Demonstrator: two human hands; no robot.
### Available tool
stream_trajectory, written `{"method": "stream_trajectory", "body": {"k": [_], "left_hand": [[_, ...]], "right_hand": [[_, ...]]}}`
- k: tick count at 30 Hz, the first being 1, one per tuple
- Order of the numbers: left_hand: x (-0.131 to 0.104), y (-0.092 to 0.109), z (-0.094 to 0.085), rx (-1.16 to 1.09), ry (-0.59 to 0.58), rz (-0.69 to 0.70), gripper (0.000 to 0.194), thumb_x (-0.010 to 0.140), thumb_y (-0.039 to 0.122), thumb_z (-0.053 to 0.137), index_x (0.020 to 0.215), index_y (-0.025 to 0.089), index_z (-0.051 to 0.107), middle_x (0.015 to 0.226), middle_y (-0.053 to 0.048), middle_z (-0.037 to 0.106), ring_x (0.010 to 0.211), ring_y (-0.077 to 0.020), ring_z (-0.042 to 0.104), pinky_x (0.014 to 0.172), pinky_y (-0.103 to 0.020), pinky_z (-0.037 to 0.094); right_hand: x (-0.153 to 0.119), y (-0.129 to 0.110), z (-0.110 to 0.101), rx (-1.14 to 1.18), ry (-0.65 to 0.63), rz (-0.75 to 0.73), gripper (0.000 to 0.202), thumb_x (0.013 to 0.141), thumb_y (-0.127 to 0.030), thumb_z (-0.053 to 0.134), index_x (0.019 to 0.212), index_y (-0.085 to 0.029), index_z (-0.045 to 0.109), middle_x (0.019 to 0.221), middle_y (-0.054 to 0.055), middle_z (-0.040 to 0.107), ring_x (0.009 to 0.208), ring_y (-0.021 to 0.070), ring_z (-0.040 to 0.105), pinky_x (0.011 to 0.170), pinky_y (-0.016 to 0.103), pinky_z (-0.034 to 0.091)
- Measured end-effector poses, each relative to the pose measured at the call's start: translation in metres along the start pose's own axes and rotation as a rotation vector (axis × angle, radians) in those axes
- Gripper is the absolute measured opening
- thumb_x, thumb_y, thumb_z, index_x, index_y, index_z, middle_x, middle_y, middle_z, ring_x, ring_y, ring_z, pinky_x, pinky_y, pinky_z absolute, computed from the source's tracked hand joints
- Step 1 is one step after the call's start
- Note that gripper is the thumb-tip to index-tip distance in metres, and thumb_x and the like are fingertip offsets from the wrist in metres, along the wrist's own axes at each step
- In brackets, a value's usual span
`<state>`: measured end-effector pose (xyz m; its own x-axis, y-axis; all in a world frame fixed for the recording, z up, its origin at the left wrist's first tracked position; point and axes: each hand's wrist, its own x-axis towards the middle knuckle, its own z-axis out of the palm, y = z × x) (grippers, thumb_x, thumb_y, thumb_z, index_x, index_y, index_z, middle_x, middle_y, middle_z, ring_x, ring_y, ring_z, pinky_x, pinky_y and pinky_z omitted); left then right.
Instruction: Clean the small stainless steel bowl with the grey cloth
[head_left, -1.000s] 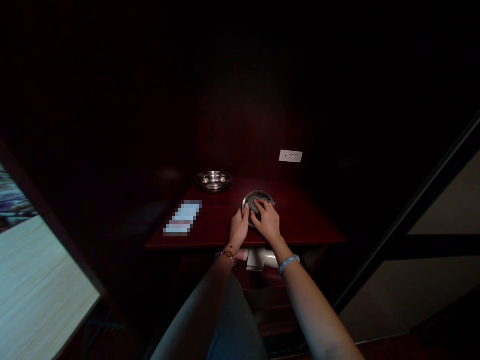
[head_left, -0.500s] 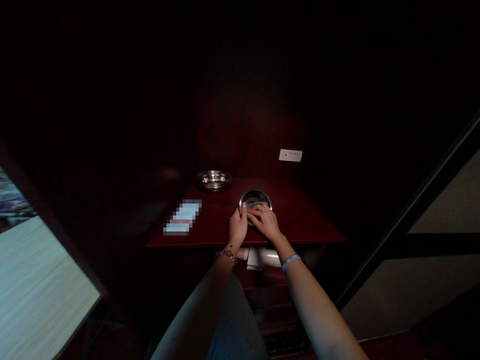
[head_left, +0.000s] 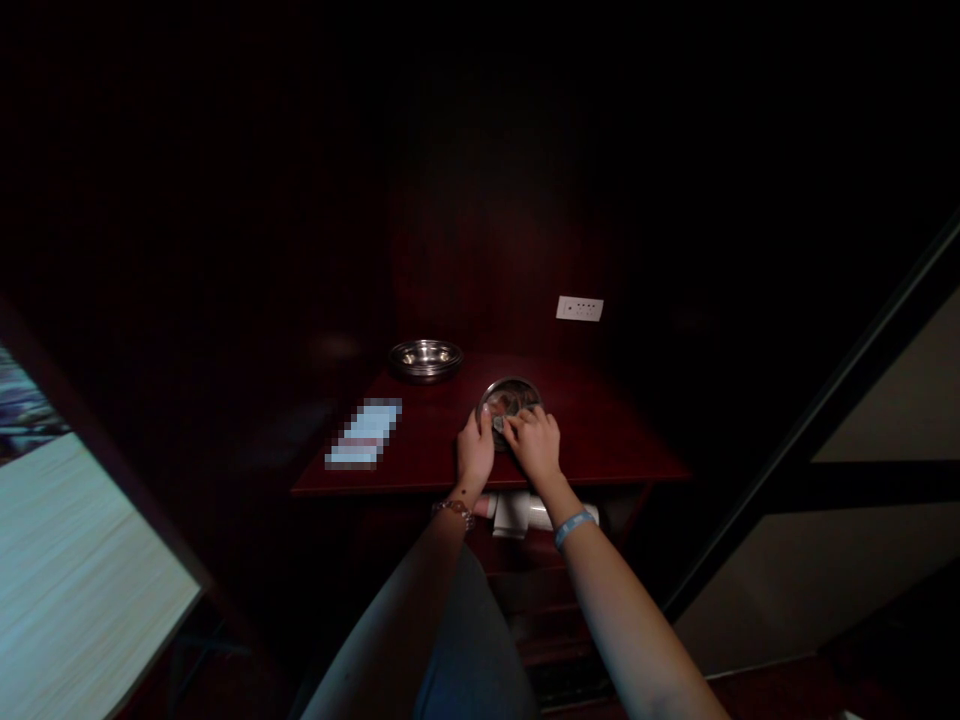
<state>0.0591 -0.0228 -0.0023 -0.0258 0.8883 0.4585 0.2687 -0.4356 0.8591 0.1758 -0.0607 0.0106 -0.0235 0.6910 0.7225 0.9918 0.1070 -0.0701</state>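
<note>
A round metal bowl (head_left: 514,384) rests on the dark red shelf, its mouth facing me. My left hand (head_left: 475,450) grips the bowl's near left side, the thumb over the rim. My right hand (head_left: 537,440) is closed at the bowl's near right, fingers pinched on a crumpled greyish cloth (head_left: 499,425) against the inside. Most of the cloth is hidden under the fingers. Reddish reflections show on the bowl's inner wall.
Shallow metal bowls (head_left: 425,360), apparently stacked, stand at the shelf's back left. A blurred-out, light rectangular item (head_left: 364,434) lies before them. The shelf (head_left: 615,440) has a white roll (head_left: 536,512) below it. A wall socket (head_left: 580,308) is behind. A pale wooden tabletop (head_left: 82,580) is at left.
My right hand has shifted slightly right and its fingers have drawn together. The cloth, spread across the bowl before, is now bunched at the near side, and more of the inside shows.
</note>
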Motion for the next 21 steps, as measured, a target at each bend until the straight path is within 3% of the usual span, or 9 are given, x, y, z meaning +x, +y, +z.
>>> {"method": "stream_trajectory", "body": {"k": [7,16,21], "left_hand": [[-0.0006,0.0016,-0.0005,-0.024,-0.004,-0.028,0.048,0.096,0.05,0.03,0.111,0.017,0.061,0.1,-0.014,0.072,0.089,-0.0228,0.069,0.08,-0.031,0.049],[0.0013,-0.002,0.0,0.019,-0.012,-0.043,0.048,0.096,0.048,0.031,0.111,0.017,0.064,0.099,-0.013,0.073,0.087,-0.0219,0.069,0.077,-0.028,0.049],[0.0026,-0.0062,0.0013,-0.003,-0.019,-0.025,0.047,0.095,0.048,0.033,0.106,0.017,0.066,0.096,-0.013,0.073,0.083,-0.0209,0.068,0.074,-0.028,0.048]], "right_hand": [[0.0002,0.0001,-0.0027,-0.007,0.064,0.086,0.03,0.099,-0.03,0.042,0.112,-0.023,0.067,0.113,0.01,0.067,0.102,0.0271,0.047,0.084,0.041,0.032],[0.0019,-0.0048,-0.0042,-0.084,-0.062,0.093,0.036,0.091,-0.034,0.05,0.122,-0.021,0.062,0.124,0.011,0.062,0.11,0.029,0.045,0.091,0.043,0.031],[0.0026,-0.0051,-0.0048,-0.128,-0.071,0.098,0.041,0.089,-0.032,0.05,0.127,-0.021,0.059,0.128,0.011,0.06,0.11,0.0287,0.045,0.09,0.043,0.031]]}}
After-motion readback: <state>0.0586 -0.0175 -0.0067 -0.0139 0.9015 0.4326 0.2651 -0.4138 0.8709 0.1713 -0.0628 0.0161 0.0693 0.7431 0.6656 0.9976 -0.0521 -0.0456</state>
